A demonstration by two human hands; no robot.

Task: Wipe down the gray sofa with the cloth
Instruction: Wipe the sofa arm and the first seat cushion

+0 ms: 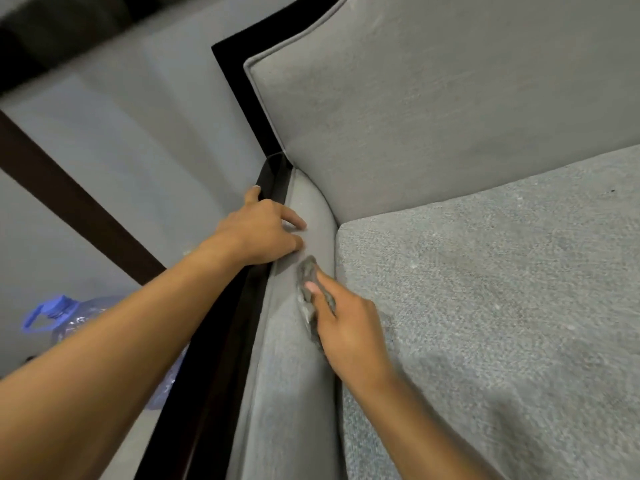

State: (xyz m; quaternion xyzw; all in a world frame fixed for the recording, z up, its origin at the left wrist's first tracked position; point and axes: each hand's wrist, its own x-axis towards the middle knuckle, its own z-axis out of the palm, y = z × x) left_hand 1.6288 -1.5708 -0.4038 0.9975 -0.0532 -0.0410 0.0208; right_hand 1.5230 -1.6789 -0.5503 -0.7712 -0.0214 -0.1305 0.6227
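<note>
The gray fabric sofa (433, 116) is seen from above at its corner, and its padded gray armrest (287, 375) runs from the bottom of the view up to the backrest. A glossy dark wooden rail (221, 358) caps the outer edge of this armrest.

The left hand (263, 230) lies across the rail near the armrest's far end. Its thumb is on the outer side and its fingers are bent over onto the padding, so it clasps the rail.

The small crumpled gray cloth (306, 271) is pressed against the armrest's inner face, just below the left hand's fingertips and close to them. The right hand (349, 327) grasps it, with the thumb on top of the cloth and the other fingers curled round it. Part of the cloth sticks out beyond the fingertips.

The textured gray seat cushion (502, 289) meets the armrest's inner face along a narrow seam, just beside the right hand.

On the armrest's outer side, on the pale floor, stands 1 clear plastic water jug with a blue cap and handle (69, 317), partly hidden behind the left forearm.
</note>
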